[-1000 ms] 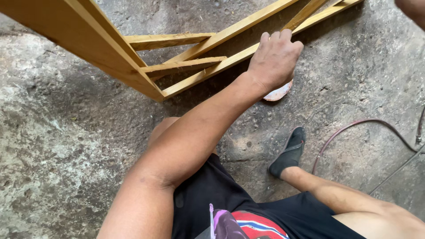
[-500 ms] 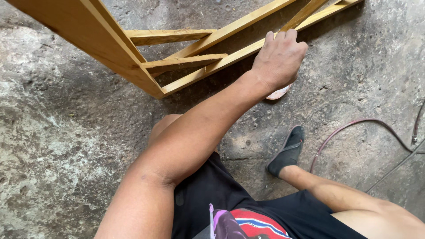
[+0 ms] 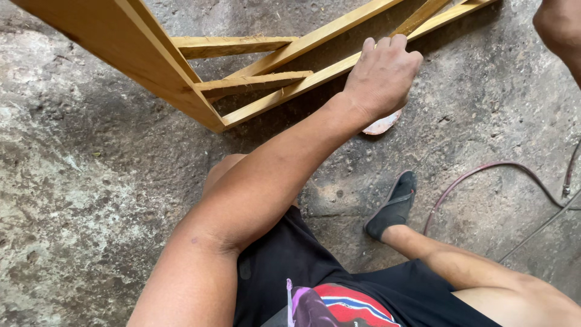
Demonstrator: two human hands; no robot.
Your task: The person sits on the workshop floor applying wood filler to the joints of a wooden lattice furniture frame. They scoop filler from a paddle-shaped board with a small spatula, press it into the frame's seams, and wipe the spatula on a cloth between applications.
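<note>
On the concrete floor (image 3: 91, 181), the left hand (image 3: 381, 75) grips a wooden frame (image 3: 181, 79) rail, hose (image 3: 484, 175) nearby; right hand's grip can't be told.

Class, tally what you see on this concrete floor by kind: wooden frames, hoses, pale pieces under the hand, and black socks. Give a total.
Wooden frame: 1
Reddish hose: 1
Pale piece, partly hidden under the left hand: 1
Black sock: 1
Total: 4
</note>
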